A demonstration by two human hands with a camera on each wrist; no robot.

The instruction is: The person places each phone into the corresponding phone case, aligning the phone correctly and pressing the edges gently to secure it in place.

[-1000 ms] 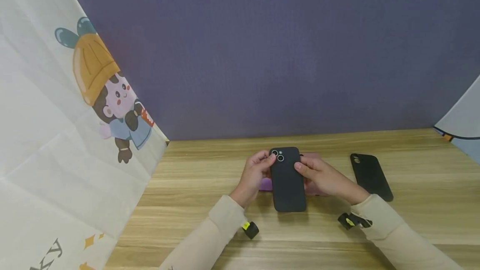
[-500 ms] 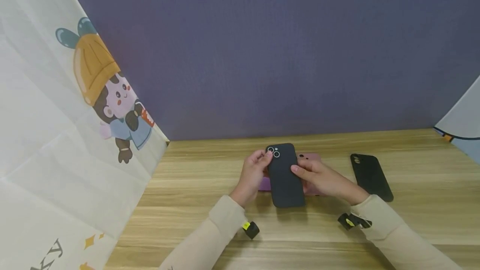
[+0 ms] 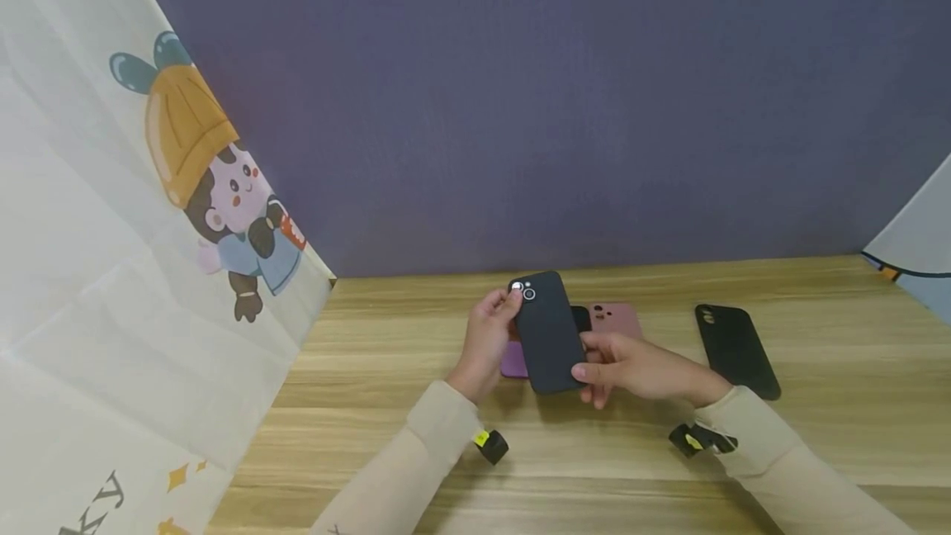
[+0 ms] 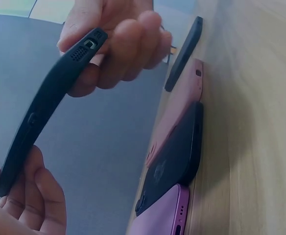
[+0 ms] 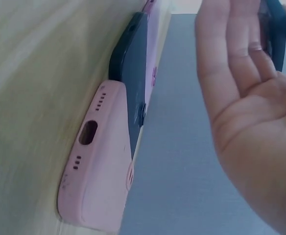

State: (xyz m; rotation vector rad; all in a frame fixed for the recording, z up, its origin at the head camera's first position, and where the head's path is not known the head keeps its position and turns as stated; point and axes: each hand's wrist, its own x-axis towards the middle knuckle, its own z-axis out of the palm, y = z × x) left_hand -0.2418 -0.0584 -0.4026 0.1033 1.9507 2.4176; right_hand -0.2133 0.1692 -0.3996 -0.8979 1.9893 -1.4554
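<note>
A phone in a black case [image 3: 551,341] is held up over the table, back towards the head camera, two lenses at its upper left corner. My left hand [image 3: 484,345] pinches that upper corner, thumb by the lenses. My right hand [image 3: 635,366] pinches the lower right edge, thumb on the back. In the left wrist view the cased phone [image 4: 45,100] shows edge-on, its port opening at the end by the right hand. Behind it on the table lie a purple phone case [image 3: 514,360], a black phone [image 4: 170,164] with a logo and a pink phone case [image 3: 618,319].
Apart on the right lies a black phone case [image 3: 737,351] with a camera cutout, close to my right forearm. The wooden table [image 3: 357,386] ends at a purple-grey backdrop [image 3: 550,106]. A white printed sheet [image 3: 96,271] stands along the left side.
Both hands' cased phone has shifted left and farther back, and it leans more. My right hand has slid down towards its lower corner. More of the pink case and the black phone shows.
</note>
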